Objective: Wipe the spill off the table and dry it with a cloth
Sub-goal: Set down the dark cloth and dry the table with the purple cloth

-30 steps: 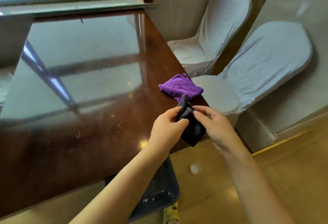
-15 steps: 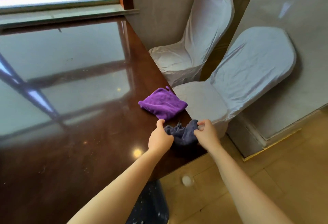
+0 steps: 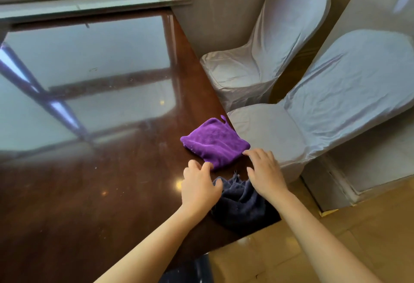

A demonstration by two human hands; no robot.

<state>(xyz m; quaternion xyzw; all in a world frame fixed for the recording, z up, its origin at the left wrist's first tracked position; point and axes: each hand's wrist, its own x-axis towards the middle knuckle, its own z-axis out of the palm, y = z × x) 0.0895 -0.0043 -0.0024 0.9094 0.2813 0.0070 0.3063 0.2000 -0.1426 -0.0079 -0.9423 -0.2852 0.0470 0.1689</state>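
Counter: glossy dark brown wooden counter.
Purple cloth: folded purple microfibre cloth flat near the counter's right edge.
Dark cloth: crumpled dark navy cloth at the near corner, just beside the purple one.
Left hand: left hand, fingers loosely curled, fingertips touching the purple cloth's near edge, holding nothing.
Right hand: right hand, fingers spread, at the purple cloth's right corner, gripping nothing.
Chairs: two white-covered chairs beside the counter.
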